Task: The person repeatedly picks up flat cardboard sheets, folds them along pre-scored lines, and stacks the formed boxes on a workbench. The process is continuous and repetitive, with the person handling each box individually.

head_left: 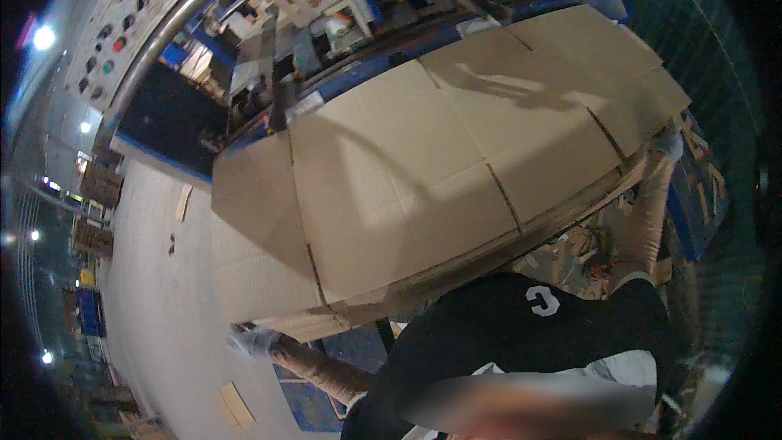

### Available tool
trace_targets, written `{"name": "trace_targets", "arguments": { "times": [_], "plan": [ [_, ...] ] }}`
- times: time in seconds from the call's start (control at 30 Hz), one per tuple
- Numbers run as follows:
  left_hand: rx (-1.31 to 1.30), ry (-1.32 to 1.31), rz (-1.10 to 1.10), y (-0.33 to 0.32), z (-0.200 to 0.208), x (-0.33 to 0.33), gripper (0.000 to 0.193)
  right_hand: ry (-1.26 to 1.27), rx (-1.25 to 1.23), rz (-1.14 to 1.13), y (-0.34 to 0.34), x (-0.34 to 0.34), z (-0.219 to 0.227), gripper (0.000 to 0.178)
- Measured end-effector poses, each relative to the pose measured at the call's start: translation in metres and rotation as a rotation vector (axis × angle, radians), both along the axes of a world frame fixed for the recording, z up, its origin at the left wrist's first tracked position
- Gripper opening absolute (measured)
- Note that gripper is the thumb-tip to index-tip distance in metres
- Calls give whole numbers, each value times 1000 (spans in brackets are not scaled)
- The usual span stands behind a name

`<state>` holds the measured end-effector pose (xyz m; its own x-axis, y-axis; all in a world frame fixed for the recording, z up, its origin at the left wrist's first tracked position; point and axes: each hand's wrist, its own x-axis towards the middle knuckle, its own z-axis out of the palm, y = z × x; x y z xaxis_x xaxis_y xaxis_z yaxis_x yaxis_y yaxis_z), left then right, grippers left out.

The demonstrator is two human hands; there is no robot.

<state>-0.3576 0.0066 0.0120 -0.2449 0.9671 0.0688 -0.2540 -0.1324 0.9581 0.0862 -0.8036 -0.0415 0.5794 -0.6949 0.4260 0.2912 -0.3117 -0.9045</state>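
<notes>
A wide brown cardboard sheet (391,163) with dark slots and crease lines spans the middle, at the front of a machine. Its near edge looks layered, as if more sheets lie beneath. My left hand (254,341), in a pale glove, grips the sheet's near left corner, with its fingers partly hidden by the board. At the opposite end, my right hand (666,145), also gloved, holds the right edge; its fingers are blurred. Shadows fall across the top of the cardboard.
Behind the sheet stands a blue machine (326,16) with metal parts. A control panel (122,28) with buttons and a curved metal rail (163,41) are at the upper left. Cardboard scraps (570,261) lie below the right arm; a loose strip (235,404) is on the pale floor.
</notes>
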Motion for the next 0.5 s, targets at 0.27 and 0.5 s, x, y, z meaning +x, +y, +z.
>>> {"name": "trace_targets", "arguments": {
  "times": [0.27,0.5],
  "plan": [
    [134,-96,-718,-25,16,17,35,103,-186,263,111,-100,129,35],
    [982,829,-938,-142,24,68,43,-77,-1323,878,235,-212,74,41]
  ]
}}
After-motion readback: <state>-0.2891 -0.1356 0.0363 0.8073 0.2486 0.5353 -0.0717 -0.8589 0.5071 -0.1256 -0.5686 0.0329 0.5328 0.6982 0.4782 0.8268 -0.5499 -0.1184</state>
